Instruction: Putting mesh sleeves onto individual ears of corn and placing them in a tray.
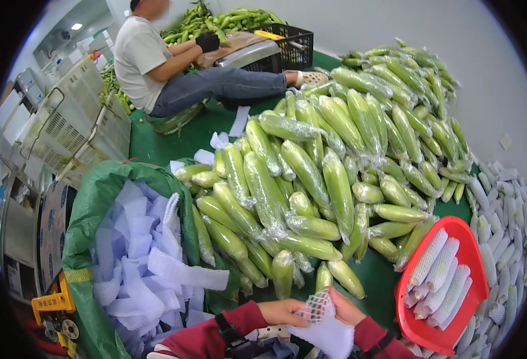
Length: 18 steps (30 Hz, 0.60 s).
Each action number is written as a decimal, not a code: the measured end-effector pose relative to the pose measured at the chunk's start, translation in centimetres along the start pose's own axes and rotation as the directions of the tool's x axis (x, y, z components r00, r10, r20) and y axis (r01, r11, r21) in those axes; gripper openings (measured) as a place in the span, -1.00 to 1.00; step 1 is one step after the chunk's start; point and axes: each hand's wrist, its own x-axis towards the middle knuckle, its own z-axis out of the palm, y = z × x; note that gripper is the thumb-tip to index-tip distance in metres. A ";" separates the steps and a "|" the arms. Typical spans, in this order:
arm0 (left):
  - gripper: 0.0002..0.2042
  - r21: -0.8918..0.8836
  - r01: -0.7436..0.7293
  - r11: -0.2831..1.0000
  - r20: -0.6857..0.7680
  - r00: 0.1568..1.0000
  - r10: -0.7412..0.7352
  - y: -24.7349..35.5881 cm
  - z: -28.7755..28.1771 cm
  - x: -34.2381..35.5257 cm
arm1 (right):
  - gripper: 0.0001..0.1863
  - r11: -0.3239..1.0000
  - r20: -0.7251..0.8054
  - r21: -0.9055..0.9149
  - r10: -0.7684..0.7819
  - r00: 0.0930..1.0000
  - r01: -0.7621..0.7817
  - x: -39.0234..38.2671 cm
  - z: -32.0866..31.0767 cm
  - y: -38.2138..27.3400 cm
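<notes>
At 5 o'clock, our left hand [284, 312] and right hand [348, 309] pinch opposite sides of a soft white foam sleeve [334, 336]. Its long axis runs roughly from 11 to 5 o'clock, stretched diamond mesh uppermost. Fingertips are partly hidden; we cannot tell whether anything is inside. Tapering, film-wrapped green cobs [337, 190] heap toward 1 o'clock.

We see white foam net [329, 329], open-mesh pattern. Our sleeves [199, 340] maroon, straps [228, 332] black. Bagged corn [307, 172] pale green. Sack [79, 239] deep green, band [78, 275] yellow, foam strips [139, 248] lilac-white. Basin [471, 248] red, netted corn [453, 291] white, meshed. Floor [170, 145] green. Co-worker's shirt [136, 64] white, trousers [212, 90] blue.
</notes>
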 end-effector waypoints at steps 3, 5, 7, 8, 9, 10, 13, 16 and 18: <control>-0.85 -0.399 -0.250 0.882 -0.368 0.925 0.097 0.8 0.2 -1.6 | -0.75 0.856 0.131 -0.513 0.149 0.980 -0.061 1.5 -1.5 -0.3; -0.85 0.077 -0.119 0.990 -0.721 0.679 0.137 1.1 0.2 -1.4 | -0.55 0.153 0.266 -0.952 -0.013 0.964 0.265 3.7 -3.7 -0.7; -0.81 0.525 0.242 0.816 -0.820 0.402 0.408 1.4 -0.2 -2.1 | -0.52 -0.027 0.113 -0.994 -0.197 0.974 0.109 4.4 -0.3 -1.5; -0.73 0.599 0.230 0.767 -0.795 0.286 0.535 1.1 -1.3 -1.7 | -0.52 -0.033 0.204 -0.978 -0.310 0.929 0.204 5.4 1.1 -1.8; -0.65 0.661 0.242 0.710 -0.749 0.159 0.643 0.4 -2.8 -1.5 | -0.52 -0.041 0.292 -0.952 -0.408 0.865 0.303 6.6 2.4 -1.5; -0.50 0.552 0.243 0.798 -0.833 0.203 0.515 -0.3 -4.2 -1.6 | -0.51 -0.059 0.364 -0.919 -0.503 0.784 0.389 7.4 3.4 -0.9; -0.55 0.660 0.051 0.749 -0.669 0.494 0.556 -3.4 -7.8 1.8 | -0.54 0.046 0.341 -0.866 -0.673 0.656 0.498 11.1 1.8 1.5; -0.56 0.482 -0.095 0.871 -0.788 0.387 0.479 -1.5 -3.1 3.9 | -0.60 0.295 0.194 -0.779 -0.725 0.661 0.553 7.2 -0.1 1.7; -0.52 0.555 -0.137 0.820 -0.694 0.467 0.548 -0.6 -1.3 5.1 | -0.70 0.254 0.188 -0.769 -0.787 0.588 0.586 4.7 -2.6 1.6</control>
